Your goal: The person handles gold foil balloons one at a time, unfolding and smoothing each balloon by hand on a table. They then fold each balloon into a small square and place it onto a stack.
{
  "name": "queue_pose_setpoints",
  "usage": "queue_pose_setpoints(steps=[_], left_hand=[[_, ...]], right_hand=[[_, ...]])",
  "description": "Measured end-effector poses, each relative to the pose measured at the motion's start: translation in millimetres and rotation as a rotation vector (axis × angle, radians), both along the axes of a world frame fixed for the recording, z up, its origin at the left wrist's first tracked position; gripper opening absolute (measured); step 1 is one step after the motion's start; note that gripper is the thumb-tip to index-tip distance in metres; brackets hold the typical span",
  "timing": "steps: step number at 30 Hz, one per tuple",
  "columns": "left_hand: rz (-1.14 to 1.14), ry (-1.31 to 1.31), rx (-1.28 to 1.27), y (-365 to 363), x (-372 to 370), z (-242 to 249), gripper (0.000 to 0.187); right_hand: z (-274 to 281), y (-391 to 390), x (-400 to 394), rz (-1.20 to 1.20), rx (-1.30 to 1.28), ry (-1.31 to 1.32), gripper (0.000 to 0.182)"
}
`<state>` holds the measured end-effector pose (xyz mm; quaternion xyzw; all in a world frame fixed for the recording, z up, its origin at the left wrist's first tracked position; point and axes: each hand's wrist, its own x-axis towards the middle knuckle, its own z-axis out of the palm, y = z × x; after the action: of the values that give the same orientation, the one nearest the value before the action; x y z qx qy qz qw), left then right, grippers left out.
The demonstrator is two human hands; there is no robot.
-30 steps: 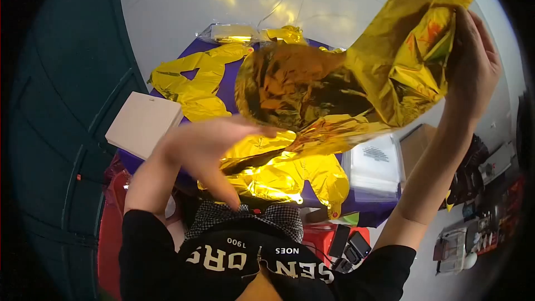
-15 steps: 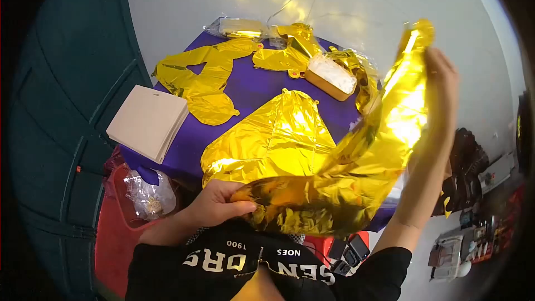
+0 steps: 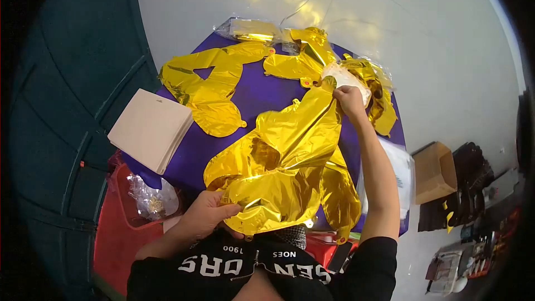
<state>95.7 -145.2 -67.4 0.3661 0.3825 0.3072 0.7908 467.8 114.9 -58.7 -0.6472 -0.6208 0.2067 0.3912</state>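
A purple-covered counter (image 3: 253,92) stands against a pale wall (image 3: 390,28). Crinkled gold foil (image 3: 301,134) spans its middle towards six o'clock, above another foil piece (image 3: 341,195). The hands pinch it narrowly: the left hand (image 3: 209,212) at seven o'clock, the right hand (image 3: 351,100) at two, beside a white-filled tub (image 3: 341,73). A pale stack (image 3: 149,129) sits at nine.

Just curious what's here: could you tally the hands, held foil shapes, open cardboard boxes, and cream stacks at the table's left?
Hands, left and right: 2
Held gold foil shape: 1
Open cardboard box: 1
Cream stack: 1
Total: 5
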Motion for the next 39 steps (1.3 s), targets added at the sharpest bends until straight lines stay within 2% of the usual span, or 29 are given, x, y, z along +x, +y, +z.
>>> queue_pose_setpoints(steps=[2,3,6,9,13,16,22,30,39], left_hand=[[0.006,0.007,-0.008,4.5,3.5,-0.6,0.032],[0.006,0.008,-0.01,7.0,4.0,-1.3,0.032],[0.008,0.03,-0.018,16.2,5.4,-6.3,0.033],[0.051,0.013,-0.043,22.1,5.8,-16.7,0.033],[0.044,0.048,-0.038,26.9,4.4,-17.3,0.032],[0.018,0.068,-0.048,31.6,0.5,-20.5,0.032],[0.022,0.03,-0.089,33.2,3.3,-10.8,0.034],[0.061,0.061,-0.053,23.5,0.9,-16.8,0.032],[0.068,0.008,-0.072,18.2,-4.6,-24.3,0.031]], right_hand=[[-7.7,4.6,-1.0,-0.001,0.054,-0.082,0.018],[-2.4,1.9,-3.1,-0.012,-0.057,-0.087,0.021],[-14.6,5.1,10.6,-0.008,0.021,-0.396,0.025],[11.9,-33.3,0.9,-0.001,0.049,-0.382,0.028],[39.4,-90.0,-0.7,0.045,0.034,-0.201,0.027],[52.5,-137.0,0.4,0.112,-0.008,0.048,0.026],[56.6,-207.0,17.2,0.174,0.059,0.211,0.024],[38.8,-248.9,39.3,0.126,0.098,0.223,0.024],[27.2,-252.4,40.0,0.119,0.059,0.243,0.024]])
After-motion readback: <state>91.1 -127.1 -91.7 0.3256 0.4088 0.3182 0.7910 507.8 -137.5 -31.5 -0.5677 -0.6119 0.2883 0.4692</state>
